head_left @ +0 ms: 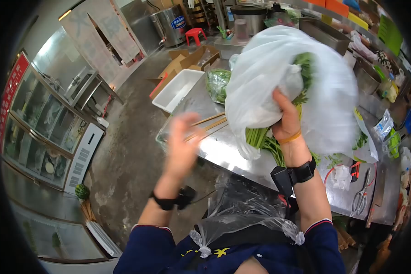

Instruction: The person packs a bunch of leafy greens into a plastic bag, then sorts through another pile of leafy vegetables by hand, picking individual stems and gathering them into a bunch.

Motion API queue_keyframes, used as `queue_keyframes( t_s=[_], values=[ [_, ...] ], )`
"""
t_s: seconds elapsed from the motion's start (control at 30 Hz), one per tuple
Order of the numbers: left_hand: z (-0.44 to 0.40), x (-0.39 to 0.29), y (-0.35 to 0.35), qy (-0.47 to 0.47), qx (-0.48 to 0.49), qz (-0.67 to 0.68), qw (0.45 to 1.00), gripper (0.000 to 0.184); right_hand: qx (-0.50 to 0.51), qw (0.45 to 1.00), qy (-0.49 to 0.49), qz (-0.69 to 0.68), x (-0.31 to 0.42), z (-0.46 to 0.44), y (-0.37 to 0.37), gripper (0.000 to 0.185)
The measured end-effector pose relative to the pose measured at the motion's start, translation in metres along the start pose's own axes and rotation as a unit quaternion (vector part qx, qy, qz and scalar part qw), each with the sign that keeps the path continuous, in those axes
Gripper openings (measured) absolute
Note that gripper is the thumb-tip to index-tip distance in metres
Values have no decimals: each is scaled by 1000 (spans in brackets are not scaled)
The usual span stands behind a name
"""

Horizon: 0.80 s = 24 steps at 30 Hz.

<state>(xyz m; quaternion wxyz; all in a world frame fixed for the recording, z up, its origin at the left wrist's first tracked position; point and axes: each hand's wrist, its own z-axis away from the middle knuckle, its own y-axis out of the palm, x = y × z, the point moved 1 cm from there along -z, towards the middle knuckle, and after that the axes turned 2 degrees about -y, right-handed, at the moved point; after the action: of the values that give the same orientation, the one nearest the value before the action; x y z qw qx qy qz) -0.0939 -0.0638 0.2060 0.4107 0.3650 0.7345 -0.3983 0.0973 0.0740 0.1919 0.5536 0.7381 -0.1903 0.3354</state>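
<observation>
A white plastic bag point(255, 86) bulges up over the table, with green leafy vegetables point(306, 68) showing through its opening and green stems point(256, 137) sticking out below. My right hand point(287, 118) grips this bag from underneath, thumb against the plastic; part of the grip is hidden. The bag's right side is smeared by motion. To the left of the bag, apart from it, my left hand point(181, 144) is raised and blurred, its fingers apart and nothing visible in them. Long wooden sticks point(214, 122) lie on the table just beyond that hand.
On the steel table point(214, 148) sit a bagged green vegetable point(218, 86), a white tub point(178, 91) and scissors point(360, 198). Cardboard boxes point(187, 61) and a red stool point(195, 34) stand beyond. A glass-door cabinet point(41, 123) lines the left side.
</observation>
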Motion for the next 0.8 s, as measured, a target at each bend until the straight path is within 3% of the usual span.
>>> queue_keyframes(
  t_s=[0.07, 0.1, 0.13, 0.17, 0.23, 0.27, 0.3, 0.37, 0.4, 0.5, 0.53, 0.57, 0.63, 0.7, 0.77, 0.8],
  values=[
    [17, 56, 57, -20, 122, 49, 991, 56, -29, 994, -29, -100, 2, -6, -8, 32],
    [24, 48, 78, -25, 162, 141, 976, 65, -28, 995, -32, -95, 1, -7, -16, 32],
    [28, 35, 96, -21, 127, 209, 969, 48, -16, 991, -30, -130, 0, -5, -24, 32],
    [30, 33, 98, -23, 130, 213, 968, 48, -5, 986, -28, -165, 0, -2, -31, 32],
    [28, 28, 102, 49, 127, -7, 991, 20, -30, 985, -50, -164, 8, 3, -42, 37],
    [28, 19, 103, 115, 107, -62, 986, 15, 15, 982, -53, -181, 18, 10, -43, 35],
    [27, 15, 99, 119, 110, -59, 985, 15, 60, 977, -54, -198, 27, 14, -46, 33],
    [32, 6, 91, 291, 122, -174, 933, 15, 48, 977, -70, -198, 30, 11, -70, 33],
    [35, -6, 90, 371, 111, -170, 906, 15, 50, 977, -65, -195, 32, 17, -71, 33],
    [56, -31, 112, 466, 235, -97, 847, 15, 57, 979, -59, -186, 31, 27, -72, 33],
    [67, -18, 122, 421, 320, -127, 839, 14, 57, 980, -59, -179, 30, 30, -71, 34],
    [70, -4, 120, 423, 320, -127, 838, 14, 57, 982, -60, -172, 30, 33, -69, 34],
    [59, 23, 98, 233, 423, -213, 849, 17, 62, 985, -70, -146, 33, 37, -66, 34],
    [34, 0, 57, 120, 453, -175, 866, 21, 58, 990, -87, -95, 38, 40, -61, 34],
    [12, -16, 21, -134, 356, -86, 921, 23, 53, 993, -108, 11, 39, 45, -55, 35],
    [-1, -21, 17, -93, 253, -15, 963, 31, 57, 985, -128, 100, 37, 49, -51, 35]
  ],
)
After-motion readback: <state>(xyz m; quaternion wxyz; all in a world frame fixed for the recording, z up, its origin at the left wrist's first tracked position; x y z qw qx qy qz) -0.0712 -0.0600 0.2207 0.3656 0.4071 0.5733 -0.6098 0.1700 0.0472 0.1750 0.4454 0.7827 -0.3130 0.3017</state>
